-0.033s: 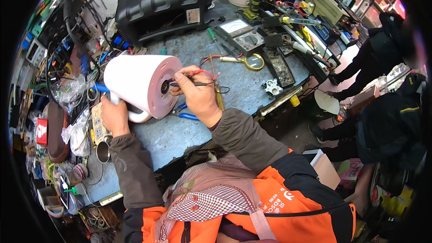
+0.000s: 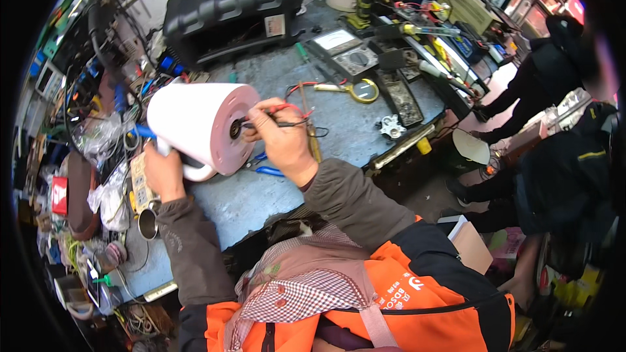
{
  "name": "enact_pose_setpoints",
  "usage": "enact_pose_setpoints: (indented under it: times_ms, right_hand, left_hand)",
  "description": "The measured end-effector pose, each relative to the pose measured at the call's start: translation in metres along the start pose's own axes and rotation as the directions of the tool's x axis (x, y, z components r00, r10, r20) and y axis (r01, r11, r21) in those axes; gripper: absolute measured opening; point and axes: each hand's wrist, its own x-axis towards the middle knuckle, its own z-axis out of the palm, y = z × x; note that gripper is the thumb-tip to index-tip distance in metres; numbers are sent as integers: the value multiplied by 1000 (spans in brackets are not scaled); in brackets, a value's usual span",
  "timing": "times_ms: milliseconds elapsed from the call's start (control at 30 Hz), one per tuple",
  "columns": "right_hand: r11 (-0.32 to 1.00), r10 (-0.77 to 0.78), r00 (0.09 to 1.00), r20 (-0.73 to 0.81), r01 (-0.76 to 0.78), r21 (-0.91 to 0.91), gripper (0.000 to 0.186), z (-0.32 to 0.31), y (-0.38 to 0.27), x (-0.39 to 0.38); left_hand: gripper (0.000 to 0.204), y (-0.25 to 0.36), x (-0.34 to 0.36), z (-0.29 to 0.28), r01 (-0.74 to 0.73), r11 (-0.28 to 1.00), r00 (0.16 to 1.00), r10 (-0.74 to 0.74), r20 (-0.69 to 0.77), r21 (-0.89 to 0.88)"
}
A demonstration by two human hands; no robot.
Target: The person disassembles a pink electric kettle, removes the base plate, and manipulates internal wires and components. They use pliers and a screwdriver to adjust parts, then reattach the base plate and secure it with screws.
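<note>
A pinkish-white electric kettle [image 2: 186, 120] lies tilted on its side on the bench, its round underside turned to the right. My left hand [image 2: 164, 171] is closed around its handle [image 2: 199, 173] on the near side. In my right hand [image 2: 285, 145] I pinch a pair of meter test probes [image 2: 277, 111], one red and one black. Their tips reach the dark round connector [image 2: 235, 128] in the middle of the kettle's base; whether both touch metal is too small to tell. An analog multimeter [image 2: 352, 55] lies farther back.
Behind the kettle stands a black plastic case [image 2: 228, 10]. A magnifying glass [image 2: 364, 90], blue-handled pliers [image 2: 268, 171] and a silver metal part [image 2: 391, 126] lie on the blue bench [image 2: 238, 212]. A metal cup [image 2: 149, 223] and clutter crowd the left. Dark-clothed people [image 2: 551, 72] are at right.
The whole view has shifted slightly. My hands, the kettle and the probes keep nearly the same places relative to one another.
</note>
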Motion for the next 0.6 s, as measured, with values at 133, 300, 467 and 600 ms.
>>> enact_pose_setpoints:
  times_ms: [133, 300, 467, 600]
  right_hand:
    - [999, 5, 1000, 9, -5, 33, 10, -3, 6, 1]
    - [998, -42, 999, -14, 43, 52, 10, 7, -5, -3]
    - [999, -23, 1000, -14, 23, 40, 11, 6, -2, -3]
    - [1000, -14, 1000, -22, 14, 24, 11, 7, -2, -4]
  left_hand:
    - [68, -26, 21, 21, -97, 990, 995, 96, -19, -98]
    - [73, -1, 0, -9, -25, 999, 1000, 25, 6, -34]
    - [80, 1, -5, -15, -34, 999, 999, 34, 6, -24]
    - [81, -2, -3, -13, -12, 999, 1000, 12, 3, 30]
